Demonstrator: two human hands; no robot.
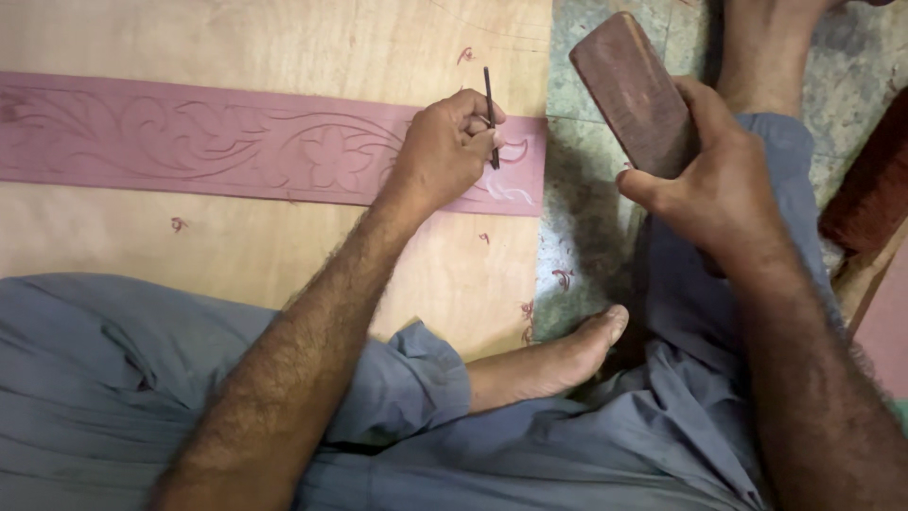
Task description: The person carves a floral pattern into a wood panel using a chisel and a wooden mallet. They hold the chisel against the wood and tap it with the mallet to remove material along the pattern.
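My left hand [445, 147] grips a thin dark chisel [490, 114], its tip set on the right end of a long pink wooden strip [189, 142] carved with flowers and scrolls. My right hand [719, 185] is closed around a flat brown wooden mallet block [632, 90], raised to the right of the chisel and apart from it. The strip lies across a pale plywood board [265, 237].
I sit on the floor in grey-blue trousers [113, 378], one bare foot [567, 355] tucked by the board's edge, the other leg [757, 47] stretched at the top right. A mottled green floor [586, 218] lies right of the board. More reddish wood [875, 185] sits at the far right.
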